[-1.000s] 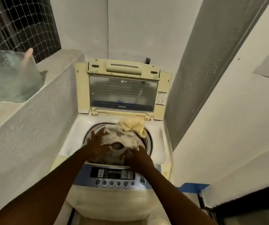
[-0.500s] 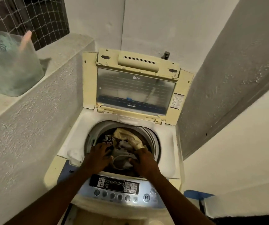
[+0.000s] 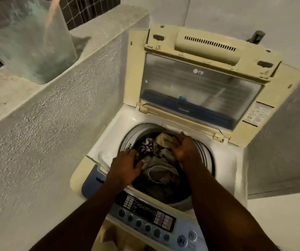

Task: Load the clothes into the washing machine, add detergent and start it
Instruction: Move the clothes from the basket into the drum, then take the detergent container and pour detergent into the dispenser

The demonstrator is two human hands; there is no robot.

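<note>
Both hands are in the washing machine (image 3: 225, 160) drum (image 3: 202, 151) on the clothes (image 3: 156, 173): your left hand (image 3: 125, 165) curls into them near left, your right hand (image 3: 183, 148) presses flat on the beige cloth (image 3: 164, 139) farther back. Leave a fold over the rim and the upright lid (image 3: 200, 87) may trap it when you close it.

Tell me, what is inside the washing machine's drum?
Clothes lie in the drum: a yellowish cloth, a dark patterned piece and a grey garment, with the left hand and right hand on top. The drum's bottom is hidden under them.
</note>
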